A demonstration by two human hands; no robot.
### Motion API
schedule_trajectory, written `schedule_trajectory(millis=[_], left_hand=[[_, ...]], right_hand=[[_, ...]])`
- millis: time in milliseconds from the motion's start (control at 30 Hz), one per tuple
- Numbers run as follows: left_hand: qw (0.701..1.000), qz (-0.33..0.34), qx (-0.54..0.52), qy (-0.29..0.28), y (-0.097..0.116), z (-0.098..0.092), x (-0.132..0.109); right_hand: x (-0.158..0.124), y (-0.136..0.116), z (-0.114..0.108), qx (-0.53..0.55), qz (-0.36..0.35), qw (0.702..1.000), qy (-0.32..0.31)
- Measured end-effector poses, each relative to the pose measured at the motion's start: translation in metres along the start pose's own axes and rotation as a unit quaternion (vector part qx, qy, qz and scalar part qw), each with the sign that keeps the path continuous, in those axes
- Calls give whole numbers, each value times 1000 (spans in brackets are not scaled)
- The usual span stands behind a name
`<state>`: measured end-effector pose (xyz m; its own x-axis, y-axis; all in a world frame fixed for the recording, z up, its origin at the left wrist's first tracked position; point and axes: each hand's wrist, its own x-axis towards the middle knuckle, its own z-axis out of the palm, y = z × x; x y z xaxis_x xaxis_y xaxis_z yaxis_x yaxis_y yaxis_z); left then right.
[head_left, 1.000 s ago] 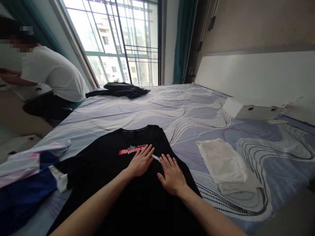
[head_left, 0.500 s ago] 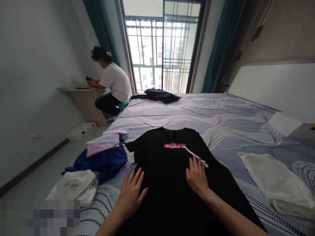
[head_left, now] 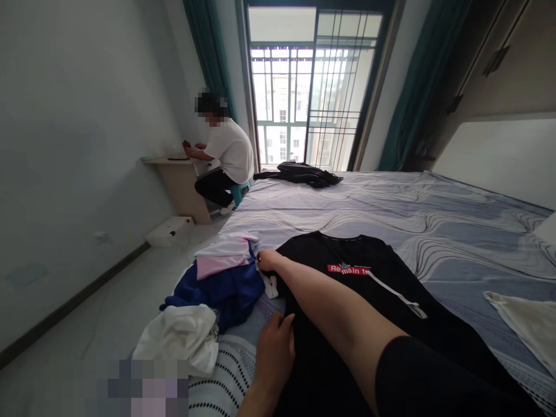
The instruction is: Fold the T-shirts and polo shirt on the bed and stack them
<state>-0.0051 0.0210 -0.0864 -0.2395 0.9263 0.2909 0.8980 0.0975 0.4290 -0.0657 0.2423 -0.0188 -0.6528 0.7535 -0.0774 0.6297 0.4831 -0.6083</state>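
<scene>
A black T-shirt (head_left: pixel 347 301) with a red "Remain" print lies spread on the bed, its neckline away from me. My right hand (head_left: pixel 268 260) reaches across the shirt to its left side, fingers closed on the sleeve. Nearer to me, my left hand (head_left: pixel 275 344) is at the shirt's left side edge, its fingers curled in and pinching the cloth; the fingertips are partly hidden. A white strip (head_left: pixel 397 294) runs across the chest and right side. Close beside my right hand lie blue clothing (head_left: pixel 217 289) and a pink-and-white garment (head_left: pixel 223 260).
A crumpled white garment (head_left: pixel 178 336) lies at the bed's left edge. Folded cream cloth (head_left: pixel 527 324) is at the right. A black garment (head_left: pixel 304 174) rests at the bed's far end. Another person (head_left: pixel 230 150) sits at a small desk (head_left: pixel 178 185), with a white box (head_left: pixel 169 230) on the floor.
My right hand has left the shirt's chest and crossed to the left sleeve. My left hand, flat before, has curled at the side edge. The view has swung left.
</scene>
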Motion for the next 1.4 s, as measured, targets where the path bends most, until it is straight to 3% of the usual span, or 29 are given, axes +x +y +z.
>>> schedule_trajectory(millis=[133, 233, 333, 433, 567, 700, 800, 867, 1033, 1233, 1333, 1400], left_hand=[[997, -38, -10, -60, 6, -8, 3], [993, -72, -20, -94, 10, -15, 7], [987, -116, -6, -115, 13, -22, 11], [979, -160, 17, -122, 15, -28, 12], [981, -163, 36, -94, 8, -28, 8], [995, -72, 65, 16, -6, -17, 13], [991, 23, 89, 94, -8, -3, 38], [986, 68, 112, 102, -5, 7, 61], [975, 155, 154, 26, -8, 21, 99], [982, 163, 89, -28, -36, -8, 105], [985, 165, 19, -48, -25, -14, 136], [982, 170, 7, -88, -7, -3, 170]], right_hand=[[21, 8, -3, 109, -11, 994, 5], [26, 20, -25, 232, -5, 972, 38], [15, 47, -59, 348, 0, 934, 84], [-15, 91, -89, 422, 10, 898, 121], [-68, 155, -97, 452, 53, 881, 129], [-91, 190, -72, 417, 89, 888, 170], [-89, 196, -58, 359, 87, 901, 226], [-87, 195, -56, 315, 72, 914, 247], [-94, 188, -56, 203, 55, 938, 274], [-105, 173, -46, 76, 58, 961, 260], [-108, 168, -48, 40, 61, 963, 258], [-110, 166, -50, 22, 54, 965, 254]])
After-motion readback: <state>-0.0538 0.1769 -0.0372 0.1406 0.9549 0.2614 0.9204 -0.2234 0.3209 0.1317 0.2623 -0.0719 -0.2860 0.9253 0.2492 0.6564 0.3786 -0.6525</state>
